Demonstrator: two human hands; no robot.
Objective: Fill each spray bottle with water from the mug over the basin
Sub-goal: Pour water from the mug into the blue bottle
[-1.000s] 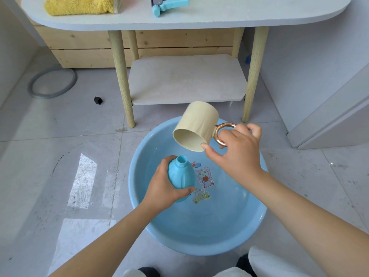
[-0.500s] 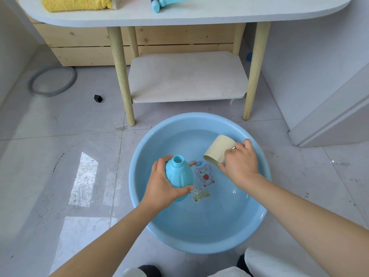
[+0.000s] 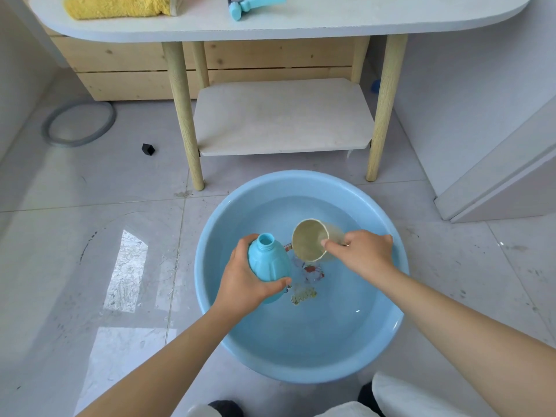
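The light-blue spray bottle point(image 3: 268, 265), capless with its neck open, sits over the water at about nine o'clock inside the blue basin point(image 3: 355, 368), tilted so its mouth leans up and away toward twelve. The left hand point(image 3: 246, 281) wraps round its lower body, fingers curled behind and the thumb pressed across the front. Just beside it, toward three o'clock, the cream mug point(image 3: 311, 240) lies tipped on its side, low in the basin with its back part in the water, its open mouth facing the bottle and the viewer. The right hand point(image 3: 359, 254) grips it from the three o'clock side, thumb hooked over the rim and fingers closed at the handle, which is mostly hidden. Bottle and mug are close but apart

The basin holds water, and cartoon stickers point(image 3: 304, 284) show through on its bottom near the centre. It rests on pale glossy floor tiles point(image 3: 90, 236). At twelve o'clock stands a white table point(image 3: 331, 22) on wooden legs with a lower shelf point(image 3: 282, 115); on its top lie a yellow towel point(image 3: 120, 6) at eleven and a blue spray trigger head point(image 3: 252, 3) near twelve. Out on the floor at ten o'clock lie a grey ring point(image 3: 79, 123) and a small black piece point(image 3: 148, 149)
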